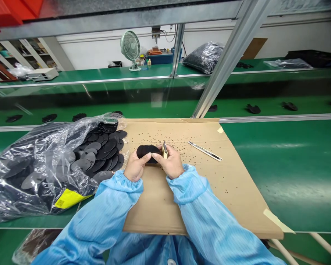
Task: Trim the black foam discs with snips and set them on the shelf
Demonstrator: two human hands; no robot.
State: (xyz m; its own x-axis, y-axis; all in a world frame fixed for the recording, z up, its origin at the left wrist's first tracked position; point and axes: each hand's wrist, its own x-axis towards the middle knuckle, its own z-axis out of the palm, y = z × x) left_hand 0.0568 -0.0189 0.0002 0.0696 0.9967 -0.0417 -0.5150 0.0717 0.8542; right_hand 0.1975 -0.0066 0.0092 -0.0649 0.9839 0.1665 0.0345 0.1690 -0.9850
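Note:
Both hands meet over the cardboard sheet [154, 206]. My left hand [135, 166] is closed around the edge of a black oval plastic piece [148, 152]; whether it is one piece or several stacked, I cannot tell. My right hand [171, 162] grips small nippers [164, 149] with yellowish handles, jaws pointing up and away. The right thumb also touches the near right edge of the black piece. Small dark bits lie scattered over the cardboard. To the left, many similar black oval pieces [105, 151] spill from a clear plastic bag [41, 147].
A utility knife [205, 151] lies on the cardboard, right of my hands. A slanted metal post [223, 59] rises behind it. Beyond, black parts [253, 109] rest spaced out on a green conveyor belt [154, 106]. A green fan [130, 48] stands on the far shelf.

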